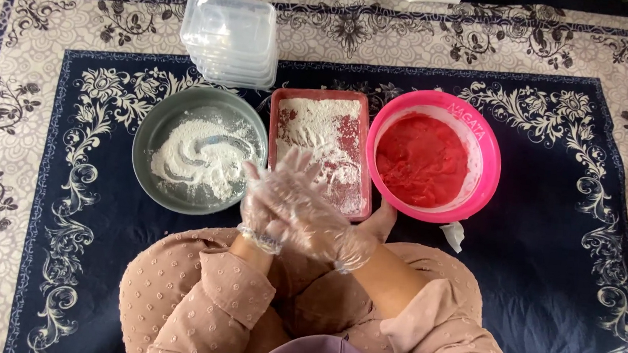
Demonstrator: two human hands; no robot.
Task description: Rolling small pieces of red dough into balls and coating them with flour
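Surface: patterned navy and cream carpet [544, 310].
Hands: left hand [266, 203] and right hand [311, 210], in clear plastic gloves, pressed palm to palm, fingers straight; whether anything lies between them is unclear.
Nearest: red rectangular tray [320, 150] of flour, just beyond the hands.
Left: grey bowl [199, 150] of flour.
Right: pink bowl [434, 158] of red paste.
Far: stacked clear containers [231, 37].

The person wore a dusty-pink top with small raised dots and loose sleeves cuffed below the elbow. Thin, clear, crinkled plastic gloves covered the left hand [262, 206] and the right hand [318, 218], bunched at each wrist. Mauve fabric showed at the bottom edge.
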